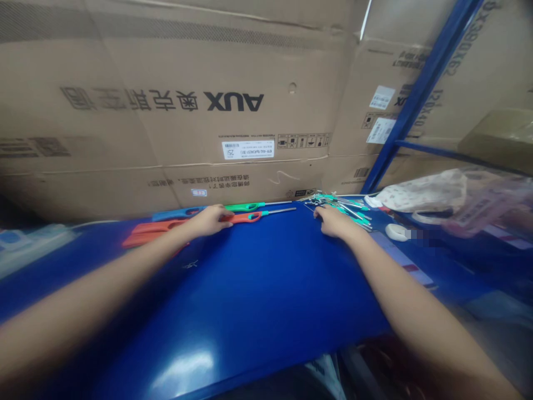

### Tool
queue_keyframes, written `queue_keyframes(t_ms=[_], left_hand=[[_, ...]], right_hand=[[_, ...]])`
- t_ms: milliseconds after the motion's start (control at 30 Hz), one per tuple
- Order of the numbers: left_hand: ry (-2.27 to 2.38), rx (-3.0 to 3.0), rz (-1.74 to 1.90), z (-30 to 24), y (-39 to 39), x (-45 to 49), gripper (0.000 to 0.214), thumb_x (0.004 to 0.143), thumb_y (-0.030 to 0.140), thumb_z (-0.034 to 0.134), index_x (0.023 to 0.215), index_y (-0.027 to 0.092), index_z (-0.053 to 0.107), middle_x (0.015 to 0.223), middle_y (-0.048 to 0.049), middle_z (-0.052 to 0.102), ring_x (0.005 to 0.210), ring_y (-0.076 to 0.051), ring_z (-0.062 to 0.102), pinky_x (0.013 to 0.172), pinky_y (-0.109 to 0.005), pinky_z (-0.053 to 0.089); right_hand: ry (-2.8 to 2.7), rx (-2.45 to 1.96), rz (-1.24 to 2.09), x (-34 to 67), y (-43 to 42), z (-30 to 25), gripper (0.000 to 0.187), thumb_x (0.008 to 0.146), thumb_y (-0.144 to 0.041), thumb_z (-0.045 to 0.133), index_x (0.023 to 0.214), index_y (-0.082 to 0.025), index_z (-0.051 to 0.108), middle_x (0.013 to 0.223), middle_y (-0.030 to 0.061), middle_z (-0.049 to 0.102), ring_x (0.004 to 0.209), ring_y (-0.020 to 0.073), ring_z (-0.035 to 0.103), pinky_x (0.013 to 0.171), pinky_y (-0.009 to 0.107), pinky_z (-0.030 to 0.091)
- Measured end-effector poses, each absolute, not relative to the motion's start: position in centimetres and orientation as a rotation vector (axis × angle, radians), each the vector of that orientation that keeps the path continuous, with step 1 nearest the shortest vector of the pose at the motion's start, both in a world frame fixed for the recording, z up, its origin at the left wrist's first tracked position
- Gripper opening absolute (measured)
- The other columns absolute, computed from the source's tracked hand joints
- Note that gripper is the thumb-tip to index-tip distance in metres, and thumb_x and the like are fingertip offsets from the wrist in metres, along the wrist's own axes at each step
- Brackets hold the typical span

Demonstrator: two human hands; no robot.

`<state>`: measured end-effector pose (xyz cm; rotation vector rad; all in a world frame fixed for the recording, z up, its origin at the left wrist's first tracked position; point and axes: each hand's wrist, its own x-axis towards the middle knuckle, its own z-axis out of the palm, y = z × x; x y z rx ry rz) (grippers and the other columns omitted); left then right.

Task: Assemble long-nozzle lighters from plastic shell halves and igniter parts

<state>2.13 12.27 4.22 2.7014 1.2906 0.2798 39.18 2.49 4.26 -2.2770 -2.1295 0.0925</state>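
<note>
My left hand [213,220] is closed on an orange long-necked lighter [252,216] with a teal trigger and a thin metal barrel pointing right. Just behind it lies a green lighter [245,207]. More lighter handles, orange [147,232] and blue [177,213], lie left of that hand, partly hidden by my forearm. At the near edge of a loose pile of metal tubes with teal ends [347,206], my right hand [332,221] has its fingers drawn together. What they pinch is too small to make out.
A large cardboard box [166,139] stands along the back of the blue table [266,289]. Right of the pile are a white tape roll [397,232], a flat printed packet [400,258] and plastic bags [433,189]. A blue metal post [410,119] rises behind them. Clear plastic bags [37,244] lie far left.
</note>
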Motion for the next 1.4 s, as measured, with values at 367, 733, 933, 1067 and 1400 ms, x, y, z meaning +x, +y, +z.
queue_keyframes(t_ms=[367, 733, 933, 1067, 1400], left_hand=[[1.446, 2.674, 0.407, 3.7, 12.5, 2.4, 0.031, 0.080, 0.035, 0.063, 0.103, 0.016, 0.073, 0.104, -0.0107, 0.073, 0.096, -0.025, 0.069, 0.086, -0.033, 0.053], [1.510, 2.716, 0.469, 5.1, 10.0, 2.6, 0.035, 0.082, 0.034, 0.058, 0.108, 0.016, 0.071, 0.111, -0.0121, 0.069, 0.103, -0.029, 0.066, 0.085, -0.034, 0.053], [1.557, 2.624, 0.532, 6.6, 7.5, 1.0, 0.039, 0.088, 0.040, 0.051, 0.113, 0.017, 0.071, 0.080, -0.0044, 0.072, 0.073, -0.022, 0.066, 0.066, -0.030, 0.049], [1.583, 2.585, 0.554, 7.5, 5.7, -2.0, 0.041, 0.088, 0.048, 0.051, 0.111, 0.021, 0.072, 0.091, -0.0046, 0.075, 0.080, -0.023, 0.069, 0.070, -0.030, 0.049], [1.736, 2.614, 0.603, 6.8, 3.2, -10.3, 0.049, 0.087, 0.062, 0.052, 0.095, 0.017, 0.071, 0.100, -0.0110, 0.070, 0.095, -0.028, 0.065, 0.083, -0.036, 0.049]], right_hand=[[-2.118, -2.275, 0.015, 39.0, 2.6, 3.7, 0.045, 0.080, -0.009, 0.056, 0.123, -0.018, 0.062, 0.124, 0.0167, 0.060, 0.110, 0.0299, 0.059, 0.083, 0.035, 0.047], [-2.086, -2.144, -0.112, 37.8, 2.3, 3.8, 0.027, 0.085, -0.018, 0.058, 0.112, -0.018, 0.066, 0.126, 0.0168, 0.056, 0.121, 0.0335, 0.051, 0.092, 0.041, 0.046], [-2.079, -1.958, -0.014, 36.4, 2.1, 4.6, 0.031, 0.085, -0.009, 0.048, 0.112, -0.016, 0.062, 0.089, 0.0063, 0.065, 0.084, 0.0197, 0.063, 0.076, 0.029, 0.048], [-2.181, -1.789, 0.089, 35.2, 1.3, 4.2, 0.046, 0.082, -0.007, 0.053, 0.126, -0.018, 0.059, 0.115, 0.0097, 0.064, 0.088, 0.0164, 0.064, 0.078, 0.026, 0.048], [-2.365, -1.569, 0.171, 32.5, -0.7, 3.9, 0.036, 0.088, -0.017, 0.052, 0.122, -0.024, 0.063, 0.111, 0.0066, 0.067, 0.083, 0.0174, 0.065, 0.071, 0.028, 0.047]])
